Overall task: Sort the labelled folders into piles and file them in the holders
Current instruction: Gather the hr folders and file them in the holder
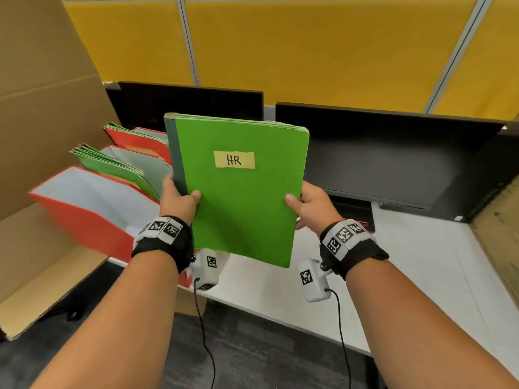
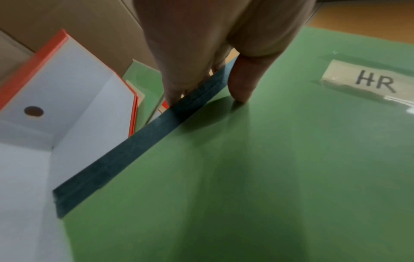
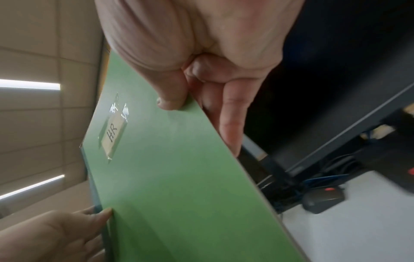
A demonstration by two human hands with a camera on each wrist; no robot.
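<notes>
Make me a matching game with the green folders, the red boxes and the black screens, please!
Things:
1. stack of green folders labelled HR
2. nearest red cardboard file holder
3. middle red file holder
4. black monitor on the right

States:
a. holds green folders already
b. gripped by left hand and right hand
c. stands at the back of the white desk
d. nothing inside it

Pairs: 1-b, 2-d, 3-a, 4-c
</notes>
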